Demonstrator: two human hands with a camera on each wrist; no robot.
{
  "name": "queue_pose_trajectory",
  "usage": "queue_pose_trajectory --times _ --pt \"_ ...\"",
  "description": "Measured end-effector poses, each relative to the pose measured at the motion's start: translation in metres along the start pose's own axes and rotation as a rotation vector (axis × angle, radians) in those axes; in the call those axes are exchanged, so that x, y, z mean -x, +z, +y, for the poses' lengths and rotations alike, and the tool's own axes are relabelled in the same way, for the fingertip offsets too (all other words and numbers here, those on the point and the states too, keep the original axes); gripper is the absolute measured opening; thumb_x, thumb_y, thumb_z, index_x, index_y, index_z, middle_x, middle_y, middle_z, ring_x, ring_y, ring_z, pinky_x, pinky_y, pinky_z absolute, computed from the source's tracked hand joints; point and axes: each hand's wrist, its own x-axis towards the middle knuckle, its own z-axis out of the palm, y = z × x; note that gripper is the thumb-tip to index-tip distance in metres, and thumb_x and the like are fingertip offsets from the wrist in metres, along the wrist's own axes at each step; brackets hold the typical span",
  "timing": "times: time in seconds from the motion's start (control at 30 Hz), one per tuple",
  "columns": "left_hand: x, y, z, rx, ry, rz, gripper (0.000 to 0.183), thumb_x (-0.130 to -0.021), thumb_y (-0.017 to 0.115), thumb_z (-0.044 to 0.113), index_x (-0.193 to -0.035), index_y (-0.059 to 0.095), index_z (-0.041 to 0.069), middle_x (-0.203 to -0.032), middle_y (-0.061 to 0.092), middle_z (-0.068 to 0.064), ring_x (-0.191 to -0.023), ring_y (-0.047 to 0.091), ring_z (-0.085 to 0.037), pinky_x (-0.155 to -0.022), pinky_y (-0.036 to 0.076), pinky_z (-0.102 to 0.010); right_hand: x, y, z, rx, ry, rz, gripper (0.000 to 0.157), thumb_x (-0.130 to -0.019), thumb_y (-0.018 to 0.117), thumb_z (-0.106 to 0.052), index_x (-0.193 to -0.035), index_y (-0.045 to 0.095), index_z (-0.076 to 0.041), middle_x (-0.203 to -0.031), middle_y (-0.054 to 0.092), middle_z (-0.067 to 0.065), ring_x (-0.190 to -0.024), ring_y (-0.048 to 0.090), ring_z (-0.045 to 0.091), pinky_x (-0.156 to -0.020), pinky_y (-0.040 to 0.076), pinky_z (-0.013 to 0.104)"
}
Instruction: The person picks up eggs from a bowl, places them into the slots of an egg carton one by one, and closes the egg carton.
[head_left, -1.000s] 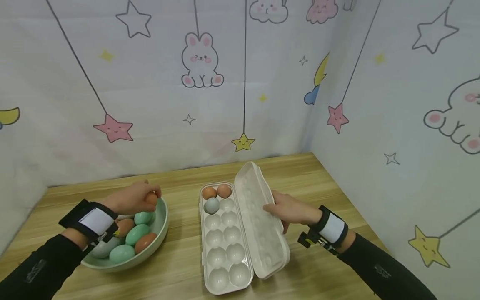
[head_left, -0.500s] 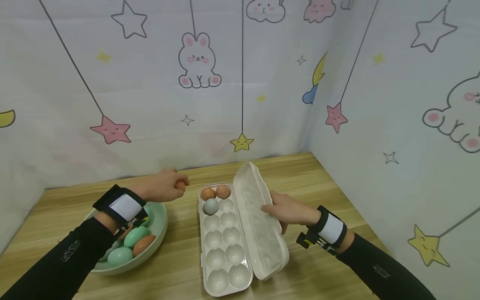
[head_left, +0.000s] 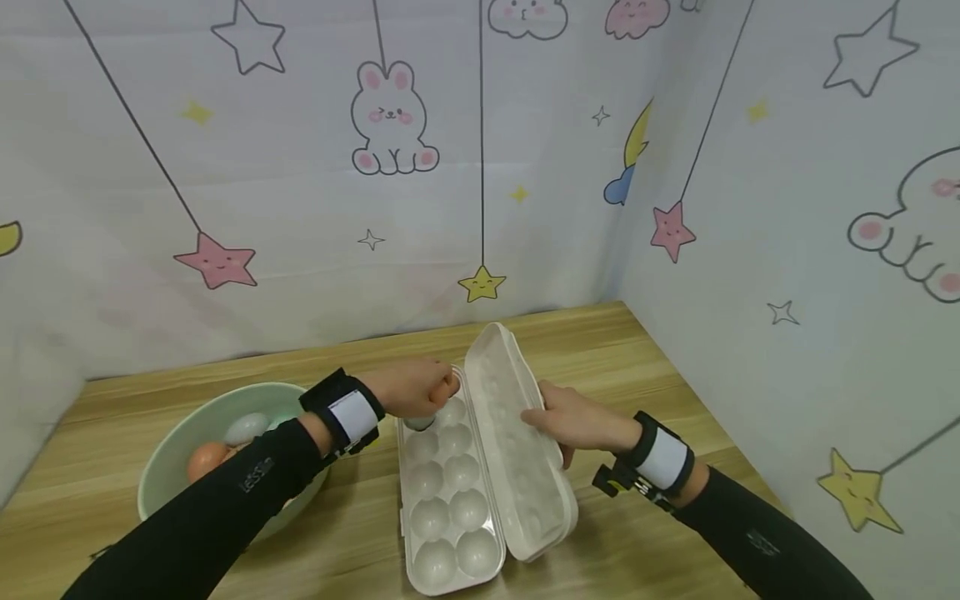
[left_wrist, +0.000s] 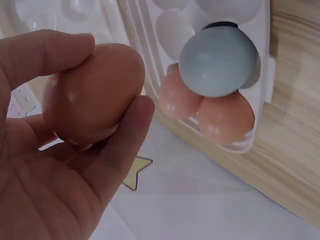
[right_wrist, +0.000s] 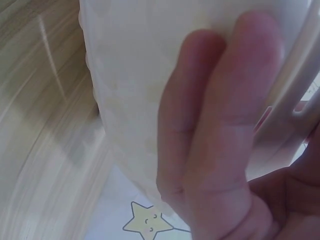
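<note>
My left hand (head_left: pixel 411 388) is over the far end of the white egg carton (head_left: pixel 450 500), gripping a brown egg (left_wrist: pixel 97 92) between thumb and fingers. Under and beside it in the left wrist view, a pale blue egg (left_wrist: pixel 218 61) and two brown eggs, one of them this egg (left_wrist: pixel 226 118), sit in the carton's cups. The nearer cups hold nothing. My right hand (head_left: pixel 581 418) grips the edge of the raised carton lid (head_left: pixel 517 450), thumb on the inner face. In the right wrist view its fingers (right_wrist: pixel 220 125) lie against the lid's outer side.
A pale green bowl (head_left: pixel 168 458) with eggs, among them a brown egg (head_left: pixel 206 460) and a whitish egg (head_left: pixel 246 428), stands left on the wooden table (head_left: pixel 592 342); my left sleeve (head_left: pixel 217 500) covers part of it. Printed cloth walls (head_left: pixel 315 217) rise behind and at the right.
My left hand has moved right from the bowl to the far end of the carton, carrying the brown egg. The right hand still holds the lid in the same place.
</note>
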Motion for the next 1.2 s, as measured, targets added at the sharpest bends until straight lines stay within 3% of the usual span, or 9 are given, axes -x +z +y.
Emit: queue_pose_trajectory --times 0.07,0.17,0.33,0.57,0.73,0.9,1.2 --pt "-0.009 0.005 0.003 -0.022 0.014 0.0 0.011 -0.09 0.043 0.0 -0.092 0.054 0.001 -0.087 0.051 -0.004 -0.076 0.05 -0.017 -0.074 0.042 -0.028 0.0 0.0 0.0 0.0 0.007 0.002 0.052 -0.099 0.043 -0.021 -0.142 0.031 0.007 -0.096 0.061 0.018 -0.064 0.065 0.022 -0.045 0.049 0.039" --pt "-0.02 0.013 0.004 -0.108 -0.01 0.005 0.023 -0.092 0.048 0.005 -0.112 0.057 -0.003 -0.103 0.058 -0.009 -0.093 0.057 -0.022 -0.086 0.045 -0.034 0.0 0.001 0.001 0.004 0.01 0.001 0.051 -0.099 0.043 -0.021 -0.141 0.033 0.007 -0.095 0.061 0.017 -0.065 0.065 0.022 -0.045 0.05 0.04" --pt "-0.028 0.023 0.006 -0.214 -0.023 0.038 0.009 -0.092 0.052 0.004 -0.098 0.059 0.003 -0.083 0.051 -0.002 -0.074 0.048 -0.017 -0.072 0.043 -0.031 0.0 0.0 0.0 -0.005 0.007 -0.002 0.049 -0.099 0.044 -0.022 -0.137 0.034 0.007 -0.096 0.06 0.018 -0.067 0.065 0.022 -0.046 0.05 0.041" --pt "-0.03 0.036 0.004 -0.399 -0.019 0.119 0.009 -0.091 0.055 0.009 -0.091 0.064 0.007 -0.083 0.058 -0.007 -0.073 0.054 -0.018 -0.066 0.043 -0.03 -0.001 -0.001 -0.002 -0.013 0.015 -0.005 0.047 -0.099 0.044 -0.021 -0.136 0.035 0.007 -0.096 0.061 0.017 -0.067 0.065 0.022 -0.047 0.05 0.043" --pt "-0.029 0.041 -0.001 -0.395 -0.063 0.122 0.005 -0.088 0.059 0.01 -0.084 0.061 0.012 -0.076 0.051 -0.001 -0.069 0.048 -0.015 -0.059 0.04 -0.028 -0.002 -0.001 -0.005 -0.013 0.009 -0.007 0.05 -0.099 0.044 -0.022 -0.139 0.034 0.006 -0.099 0.06 0.018 -0.069 0.065 0.022 -0.047 0.05 0.043" --pt "-0.03 0.045 -0.003 -0.417 -0.128 0.067 0.01 -0.088 0.057 0.007 -0.092 0.061 0.016 -0.079 0.049 0.001 -0.077 0.046 -0.015 -0.061 0.043 -0.031 -0.002 0.0 -0.006 -0.002 0.008 -0.005 0.05 -0.099 0.045 -0.022 -0.138 0.034 0.007 -0.098 0.061 0.018 -0.066 0.065 0.021 -0.045 0.05 0.039" --pt "-0.031 0.049 -0.008 -0.37 -0.022 0.148 0.01 -0.085 0.059 -0.001 -0.089 0.055 0.008 -0.077 0.054 -0.005 -0.073 0.052 -0.021 -0.064 0.045 -0.03 -0.003 -0.001 -0.009 -0.007 0.006 -0.009 0.048 -0.099 0.044 -0.022 -0.137 0.034 0.006 -0.095 0.061 0.017 -0.065 0.065 0.021 -0.045 0.049 0.04"
